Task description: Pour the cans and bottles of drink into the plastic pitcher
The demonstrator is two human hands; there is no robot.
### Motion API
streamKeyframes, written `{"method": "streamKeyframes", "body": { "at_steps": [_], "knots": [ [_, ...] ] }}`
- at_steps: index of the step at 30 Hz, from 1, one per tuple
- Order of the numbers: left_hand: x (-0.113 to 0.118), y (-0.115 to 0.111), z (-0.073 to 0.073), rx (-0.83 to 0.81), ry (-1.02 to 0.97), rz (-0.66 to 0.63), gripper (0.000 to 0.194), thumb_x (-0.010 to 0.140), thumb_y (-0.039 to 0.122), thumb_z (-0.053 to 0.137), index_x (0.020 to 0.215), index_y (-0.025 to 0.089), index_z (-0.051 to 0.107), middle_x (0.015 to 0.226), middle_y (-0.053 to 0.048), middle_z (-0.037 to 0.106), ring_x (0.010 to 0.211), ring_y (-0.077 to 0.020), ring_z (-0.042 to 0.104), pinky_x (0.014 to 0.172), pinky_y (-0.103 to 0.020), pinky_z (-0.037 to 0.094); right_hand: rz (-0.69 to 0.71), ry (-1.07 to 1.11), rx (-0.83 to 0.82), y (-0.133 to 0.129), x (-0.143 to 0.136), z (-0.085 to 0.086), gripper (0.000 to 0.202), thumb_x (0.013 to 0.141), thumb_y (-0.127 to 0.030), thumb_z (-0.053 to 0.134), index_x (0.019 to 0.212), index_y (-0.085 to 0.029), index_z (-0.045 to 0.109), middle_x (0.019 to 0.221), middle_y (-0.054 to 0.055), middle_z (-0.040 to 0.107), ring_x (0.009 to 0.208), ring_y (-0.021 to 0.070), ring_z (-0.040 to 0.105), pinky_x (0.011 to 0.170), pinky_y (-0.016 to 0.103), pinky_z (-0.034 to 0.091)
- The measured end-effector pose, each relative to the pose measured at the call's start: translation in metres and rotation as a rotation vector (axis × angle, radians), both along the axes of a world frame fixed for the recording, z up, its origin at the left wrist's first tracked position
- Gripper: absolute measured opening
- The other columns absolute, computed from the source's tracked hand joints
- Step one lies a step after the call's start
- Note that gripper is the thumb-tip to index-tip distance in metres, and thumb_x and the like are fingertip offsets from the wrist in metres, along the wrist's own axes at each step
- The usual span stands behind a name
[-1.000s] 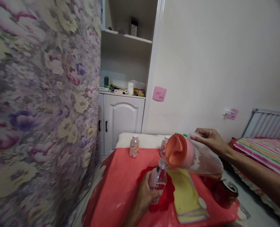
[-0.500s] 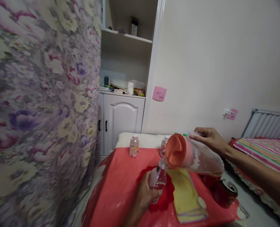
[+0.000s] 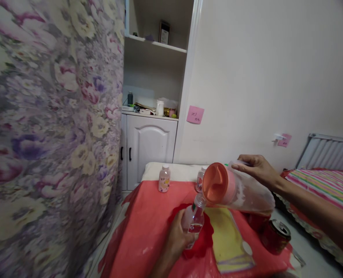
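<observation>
My left hand [image 3: 178,231] is wrapped round a small clear bottle [image 3: 196,216] with a label, held upright over a red scalloped plate [image 3: 207,235]. My right hand [image 3: 254,168] grips the handle of a clear plastic pitcher [image 3: 249,193] with an orange-pink lid [image 3: 216,183]. The pitcher lies tilted far over, its lid facing left and its lower edge right at the bottle's mouth. Liquid shows along the pitcher's lower side. Whether a stream runs into the bottle I cannot make out.
Two decorated bottles stand towards the back: one at left [image 3: 164,178], one [image 3: 200,179] behind the pitcher lid. A yellow sheet [image 3: 229,243] lies on the red tablecloth [image 3: 142,224]. An opened can [image 3: 276,236] stands at right. A floral curtain [image 3: 55,135] hangs at left.
The pitcher is tipped very slightly further, its lid and my right hand a touch higher. My left hand and the bottle hold nearly still.
</observation>
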State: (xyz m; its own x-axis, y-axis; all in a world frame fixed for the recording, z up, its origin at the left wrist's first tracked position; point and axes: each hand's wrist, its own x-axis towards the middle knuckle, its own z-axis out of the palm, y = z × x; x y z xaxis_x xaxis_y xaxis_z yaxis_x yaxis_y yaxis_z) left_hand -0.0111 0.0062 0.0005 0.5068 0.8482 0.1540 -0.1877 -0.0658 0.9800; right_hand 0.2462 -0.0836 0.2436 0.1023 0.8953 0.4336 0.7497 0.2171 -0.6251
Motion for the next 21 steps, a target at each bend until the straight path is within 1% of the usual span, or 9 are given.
{"method": "streamKeyframes", "body": {
  "at_steps": [5, 9, 11, 15, 21],
  "knots": [
    [0.0, 0.0, 0.0, 0.033, 0.026, 0.024, 0.072, 0.052, 0.009, 0.077, 0.121, 0.02, 0.056, 0.115, -0.007, 0.072, 0.103, -0.0279, 0.068, 0.087, -0.034, 0.053, -0.019, 0.002, -0.014, -0.001, 0.002, 0.002, 0.049, 0.084, -0.06, 0.067, 0.064, -0.021, 0.047, 0.061, -0.006, 0.035, 0.057, 0.0106, 0.037, 0.051, 0.025, 0.026],
    [0.001, -0.001, 0.001, 0.006, -0.005, -0.006, 0.072, 0.053, 0.011, 0.079, 0.12, 0.019, 0.055, 0.117, -0.008, 0.071, 0.106, -0.029, 0.068, 0.09, -0.036, 0.053, -0.012, -0.019, 0.003, -0.002, 0.002, 0.005, 0.049, 0.083, -0.06, 0.068, 0.063, -0.021, 0.047, 0.061, -0.006, 0.036, 0.057, 0.0103, 0.036, 0.051, 0.025, 0.026],
    [0.0, -0.001, 0.001, -0.005, 0.003, -0.001, 0.072, 0.052, 0.01, 0.078, 0.12, 0.019, 0.055, 0.116, -0.009, 0.071, 0.105, -0.029, 0.068, 0.089, -0.036, 0.053, -0.009, -0.021, 0.002, -0.002, 0.0, 0.007, 0.049, 0.082, -0.061, 0.068, 0.063, -0.021, 0.047, 0.061, -0.006, 0.037, 0.057, 0.0103, 0.036, 0.05, 0.025, 0.026],
    [-0.001, 0.0, 0.0, 0.022, 0.027, 0.028, 0.073, 0.051, 0.007, 0.076, 0.12, 0.019, 0.059, 0.115, -0.008, 0.072, 0.104, -0.0284, 0.068, 0.089, -0.035, 0.053, -0.009, -0.017, 0.011, -0.005, -0.003, 0.01, 0.05, 0.081, -0.061, 0.069, 0.061, -0.021, 0.047, 0.059, -0.006, 0.037, 0.055, 0.0102, 0.035, 0.049, 0.025, 0.026],
    [0.0, 0.001, -0.002, 0.028, 0.042, 0.045, 0.073, 0.051, 0.012, 0.081, 0.121, 0.021, 0.063, 0.112, -0.005, 0.074, 0.1, -0.0275, 0.068, 0.085, -0.034, 0.054, -0.012, -0.032, 0.019, -0.005, -0.003, 0.011, 0.05, 0.08, -0.062, 0.069, 0.06, -0.021, 0.046, 0.058, -0.006, 0.037, 0.055, 0.0107, 0.036, 0.048, 0.024, 0.026]
  ]
}}
